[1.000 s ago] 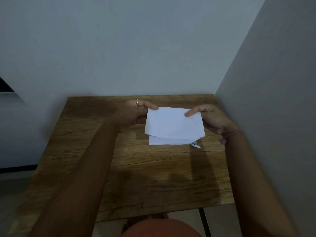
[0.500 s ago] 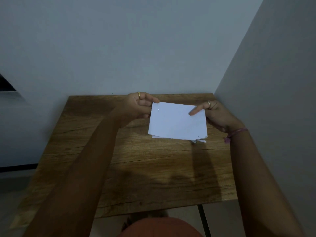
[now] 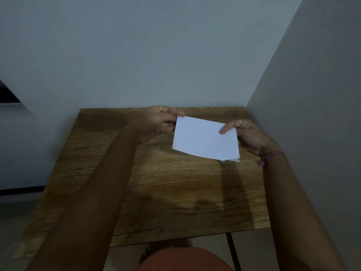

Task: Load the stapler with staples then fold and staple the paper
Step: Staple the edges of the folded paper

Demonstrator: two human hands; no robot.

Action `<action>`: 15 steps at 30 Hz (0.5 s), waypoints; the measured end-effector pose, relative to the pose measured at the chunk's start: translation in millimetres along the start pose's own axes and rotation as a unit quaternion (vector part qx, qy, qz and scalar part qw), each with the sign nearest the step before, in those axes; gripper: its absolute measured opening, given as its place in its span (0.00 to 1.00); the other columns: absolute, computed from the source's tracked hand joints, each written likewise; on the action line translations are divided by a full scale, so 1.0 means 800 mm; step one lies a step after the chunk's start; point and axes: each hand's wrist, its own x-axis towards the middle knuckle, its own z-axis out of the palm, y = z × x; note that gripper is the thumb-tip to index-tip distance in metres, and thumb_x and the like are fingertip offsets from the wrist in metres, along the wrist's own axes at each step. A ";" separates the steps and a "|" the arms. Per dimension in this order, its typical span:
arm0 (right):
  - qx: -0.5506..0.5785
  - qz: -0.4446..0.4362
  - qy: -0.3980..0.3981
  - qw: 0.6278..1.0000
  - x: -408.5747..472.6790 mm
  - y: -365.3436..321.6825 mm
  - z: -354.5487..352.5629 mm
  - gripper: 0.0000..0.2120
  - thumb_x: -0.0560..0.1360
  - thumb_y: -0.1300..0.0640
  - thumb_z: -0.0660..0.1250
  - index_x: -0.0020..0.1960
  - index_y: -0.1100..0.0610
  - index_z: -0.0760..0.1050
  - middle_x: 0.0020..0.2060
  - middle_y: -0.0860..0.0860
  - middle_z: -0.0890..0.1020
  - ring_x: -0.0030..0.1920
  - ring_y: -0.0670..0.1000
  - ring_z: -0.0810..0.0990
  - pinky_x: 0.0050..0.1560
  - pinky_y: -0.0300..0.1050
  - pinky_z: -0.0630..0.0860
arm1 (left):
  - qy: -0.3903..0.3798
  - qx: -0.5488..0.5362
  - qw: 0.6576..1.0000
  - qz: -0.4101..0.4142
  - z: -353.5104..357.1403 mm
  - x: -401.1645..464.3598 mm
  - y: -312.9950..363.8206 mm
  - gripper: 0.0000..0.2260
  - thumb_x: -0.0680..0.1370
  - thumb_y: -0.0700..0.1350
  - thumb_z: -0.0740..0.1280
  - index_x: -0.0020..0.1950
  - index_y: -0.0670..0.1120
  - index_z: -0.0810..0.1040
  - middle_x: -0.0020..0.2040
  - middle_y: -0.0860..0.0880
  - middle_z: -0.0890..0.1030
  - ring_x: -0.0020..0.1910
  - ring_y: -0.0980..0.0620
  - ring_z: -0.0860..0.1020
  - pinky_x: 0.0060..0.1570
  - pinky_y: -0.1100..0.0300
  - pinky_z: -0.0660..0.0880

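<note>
Walls (image 3: 312, 94) hem the table (image 3: 175, 192) behind and right; near side open

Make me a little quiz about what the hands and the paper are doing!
1. True or false: the folded paper lies flat on the wooden table.
2. Which hand wears the pink wristband? A) left B) right
3. Fill in: each hand wears a ____ on one finger.

Key:
1. False. The left hand and right hand pinch its two ends and hold it above the table.
2. B
3. ring
</note>
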 end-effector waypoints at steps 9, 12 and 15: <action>0.021 0.004 0.003 1.000 0.002 0.008 0.000 0.20 0.78 0.68 0.60 0.37 0.52 0.85 0.51 0.63 0.77 0.50 0.62 0.68 0.28 0.36 0.71 | 0.071 -0.011 0.997 -0.006 0.010 0.010 -0.001 0.05 0.73 0.36 0.72 0.48 0.42 0.83 0.45 0.47 0.86 0.48 0.52 0.84 0.40 0.65 0.80; 0.058 0.012 -0.009 0.998 0.003 0.014 -0.004 0.18 0.78 0.66 0.60 0.41 0.52 0.85 0.51 0.56 0.83 0.49 0.60 0.78 0.35 0.38 0.80 | 0.097 0.000 0.995 -0.002 0.013 0.011 -0.001 0.06 0.72 0.35 0.73 0.48 0.41 0.82 0.42 0.48 0.87 0.45 0.52 0.85 0.38 0.65 0.80; 0.126 0.015 -0.038 0.991 0.004 0.022 -0.013 0.18 0.79 0.66 0.56 0.47 0.55 0.85 0.52 0.54 0.85 0.51 0.52 0.84 0.42 0.40 0.82 | 0.119 0.009 0.993 -0.007 0.014 0.012 -0.001 0.08 0.71 0.35 0.74 0.49 0.41 0.80 0.41 0.48 0.87 0.44 0.52 0.85 0.36 0.65 0.80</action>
